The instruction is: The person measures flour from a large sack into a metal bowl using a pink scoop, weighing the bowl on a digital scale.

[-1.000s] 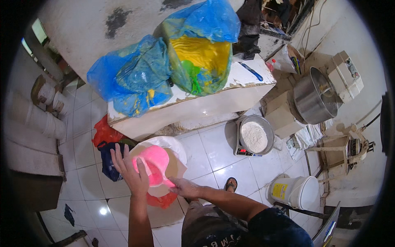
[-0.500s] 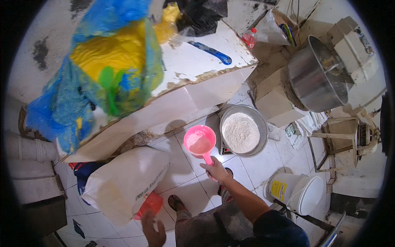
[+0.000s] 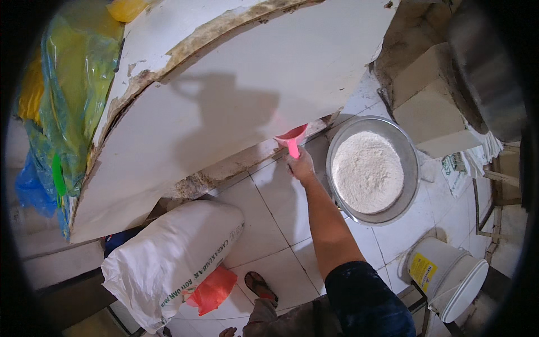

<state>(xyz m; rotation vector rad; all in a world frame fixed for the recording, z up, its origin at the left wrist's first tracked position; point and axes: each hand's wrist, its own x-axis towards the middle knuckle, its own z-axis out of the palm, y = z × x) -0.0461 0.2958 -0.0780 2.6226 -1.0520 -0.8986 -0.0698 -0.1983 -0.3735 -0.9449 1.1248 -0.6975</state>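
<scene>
My right hand is closed round the handle of a pink plastic dipper, held tilted beside the white side of the counter. Little of the dipper's inside shows, so I cannot tell how much is in it. To its right stands a wide metal bowl on the floor side, heaped with white powder that looks like flour. Only a bit of my left hand shows at the lower edge, near my foot and the red plastic bag; its fingers are mostly cut off.
A large white sack leans at the lower left. The worn counter fills the upper middle, with blue and yellow plastic bags at its left. A lidded white bucket stands lower right. A large metal mixer bowl is upper right.
My right hand has moved the dipper up towards the counter side and tilted it; white powder showed in it before. My left hand has dropped almost out of view. The whole view has shifted.
</scene>
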